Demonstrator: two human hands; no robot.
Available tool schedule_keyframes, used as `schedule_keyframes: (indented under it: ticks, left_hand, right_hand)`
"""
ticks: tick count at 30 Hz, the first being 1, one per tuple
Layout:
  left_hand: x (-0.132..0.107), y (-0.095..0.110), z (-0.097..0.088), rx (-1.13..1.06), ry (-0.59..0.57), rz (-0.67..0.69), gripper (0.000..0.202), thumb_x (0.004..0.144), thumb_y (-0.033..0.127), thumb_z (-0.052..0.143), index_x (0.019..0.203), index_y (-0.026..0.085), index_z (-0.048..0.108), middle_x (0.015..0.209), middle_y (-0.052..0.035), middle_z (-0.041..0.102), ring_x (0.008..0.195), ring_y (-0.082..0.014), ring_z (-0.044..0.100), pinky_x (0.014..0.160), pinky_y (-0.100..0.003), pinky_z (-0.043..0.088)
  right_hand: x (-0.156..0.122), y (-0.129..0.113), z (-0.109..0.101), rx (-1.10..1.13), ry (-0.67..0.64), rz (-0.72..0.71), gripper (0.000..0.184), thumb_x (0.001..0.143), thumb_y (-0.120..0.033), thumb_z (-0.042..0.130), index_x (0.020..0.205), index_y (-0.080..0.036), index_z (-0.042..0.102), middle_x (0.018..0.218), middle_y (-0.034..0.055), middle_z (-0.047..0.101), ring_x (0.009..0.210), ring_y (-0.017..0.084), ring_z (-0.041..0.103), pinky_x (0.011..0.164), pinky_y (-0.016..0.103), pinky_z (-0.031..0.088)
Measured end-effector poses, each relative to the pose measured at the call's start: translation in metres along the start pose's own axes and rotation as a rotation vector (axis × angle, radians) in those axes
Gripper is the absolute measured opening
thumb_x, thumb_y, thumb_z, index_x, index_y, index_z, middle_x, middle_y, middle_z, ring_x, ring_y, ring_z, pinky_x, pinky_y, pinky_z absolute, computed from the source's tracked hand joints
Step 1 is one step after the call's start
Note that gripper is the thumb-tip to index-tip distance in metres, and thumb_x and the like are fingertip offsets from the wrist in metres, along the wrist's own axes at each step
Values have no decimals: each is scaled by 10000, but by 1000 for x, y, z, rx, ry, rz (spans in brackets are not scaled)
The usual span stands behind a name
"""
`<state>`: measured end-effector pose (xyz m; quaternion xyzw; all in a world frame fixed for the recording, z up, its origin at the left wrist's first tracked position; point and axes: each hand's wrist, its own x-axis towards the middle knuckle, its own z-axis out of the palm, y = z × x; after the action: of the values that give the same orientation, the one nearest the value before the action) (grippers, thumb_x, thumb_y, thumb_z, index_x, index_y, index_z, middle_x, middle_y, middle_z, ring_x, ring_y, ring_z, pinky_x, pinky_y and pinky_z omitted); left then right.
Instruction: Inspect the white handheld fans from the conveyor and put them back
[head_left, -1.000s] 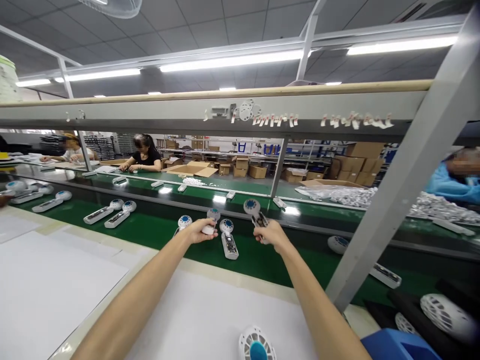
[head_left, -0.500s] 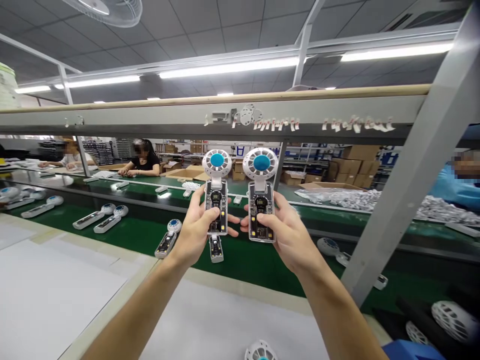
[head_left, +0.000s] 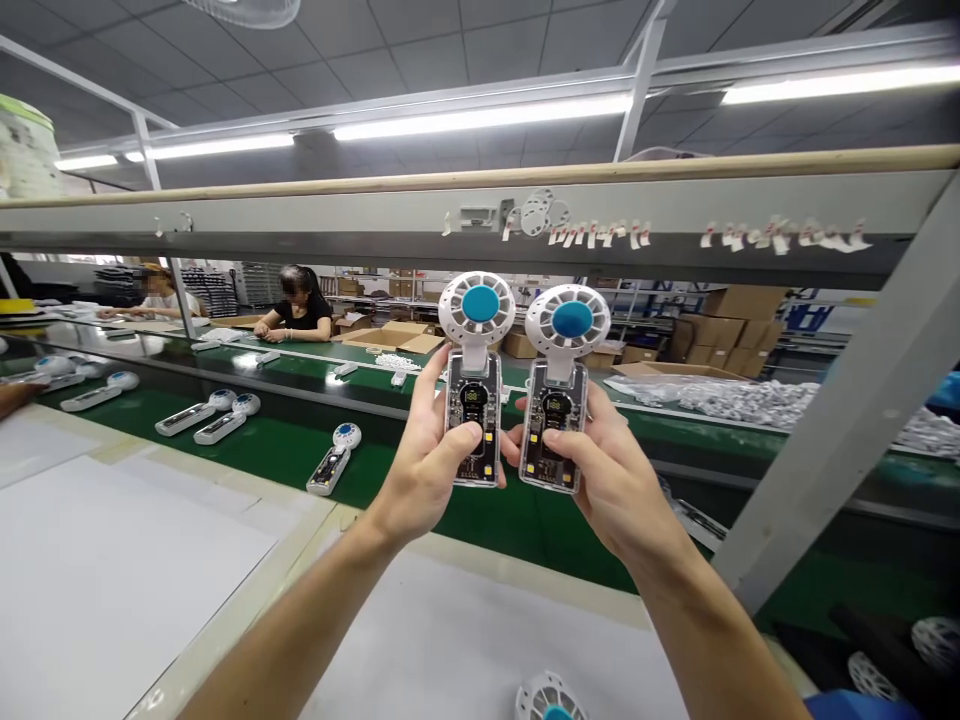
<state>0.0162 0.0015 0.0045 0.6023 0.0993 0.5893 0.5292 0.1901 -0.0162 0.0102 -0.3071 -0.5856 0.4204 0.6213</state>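
My left hand (head_left: 431,455) grips a handheld fan (head_left: 481,303) with a round white head, a blue centre and a clear handle showing a circuit board. A matching handheld fan (head_left: 568,322) is in my right hand (head_left: 607,465). Both stand upright side by side, heads up, with my thumbs pressed on the fronts of the handles. Small digits show on each board's display. The fingers behind the handles are partly hidden. Below, at the bottom edge of the view, part of another fan head (head_left: 551,697) lies on the white worktop (head_left: 442,640).
A green conveyor belt (head_left: 281,455) crosses behind my hands, with several fans lying on it, one nearby (head_left: 334,460). A slanted metal post (head_left: 840,400) stands at right. Overhead runs a shelf beam (head_left: 337,212). Co-workers (head_left: 300,305) sit across the line; a hand (head_left: 19,395) shows at far left.
Both fans appear slightly right, larger and nearer the camera, still held. The view has shifted. The fan that was on the belt below my left hand no longer shows.
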Motion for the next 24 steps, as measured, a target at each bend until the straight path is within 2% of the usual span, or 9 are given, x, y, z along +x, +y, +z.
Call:
schedule_keyframes:
  ticks: [5, 7, 11, 15, 19, 22, 24]
  left_hand:
    - [-1, -2, -5, -4, -59, 13, 814, 918, 274, 609, 1568, 225, 120, 907, -42, 696, 610, -164, 670, 561, -289, 571]
    - [-1, -2, -5, -10, -55, 11, 804, 922, 270, 604, 1563, 215, 122, 923, -52, 694, 626, -166, 670, 562, -289, 573]
    - [0, -4, -5, -28, -32, 29, 761, 918, 251, 607, 1538, 232, 168, 1078, -92, 671, 682, -172, 678, 554, -291, 579]
    - [1, -7, -5, -42, -37, 28, 743, 922, 243, 605, 1533, 240, 182, 1099, -98, 664, 710, -178, 679, 557, -292, 580]
    - [0, -3, -4, -38, -18, -10, 785, 916, 251, 613, 1561, 243, 164, 1021, -79, 683, 655, -166, 671, 564, -289, 562]
    - [-1, 5, -2, -70, -21, -84, 835, 913, 250, 594, 1592, 254, 107, 922, -54, 693, 610, -165, 667, 575, -293, 547]
    - [-2, 9, -1, -90, -25, -111, 886, 882, 216, 600, 1600, 253, 84, 881, -44, 695, 614, -174, 673, 580, -294, 543]
  right_hand:
    - [-3, -4, 4, 3, -45, 52, 484, 846, -243, 648, 1295, -228, 466, 918, 25, 724, 765, 181, 685, 695, 321, 578]
    - [-4, -4, 5, -4, -36, 52, 516, 843, -248, 660, 1317, -230, 457, 910, 29, 720, 787, 188, 685, 685, 310, 577]
    - [-5, -3, 3, -19, -9, 47, 595, 834, -272, 688, 1370, -235, 433, 923, 40, 716, 849, 206, 679, 689, 310, 588]
    - [-5, -4, 4, -12, -19, 35, 613, 834, -281, 686, 1386, -237, 423, 911, 32, 702, 838, 199, 666, 687, 308, 589]
    - [-4, -3, 5, -2, -27, 22, 632, 828, -277, 687, 1399, -237, 418, 990, 37, 698, 862, 188, 662, 745, 324, 603]
    - [-4, -1, 3, -11, 6, 23, 665, 811, -280, 702, 1408, -236, 411, 1071, 53, 693, 880, 195, 670, 724, 328, 611]
    - [-4, -1, 3, -15, 1, 27, 679, 815, -283, 698, 1420, -242, 394, 1037, 44, 691, 821, 189, 674, 695, 332, 612]
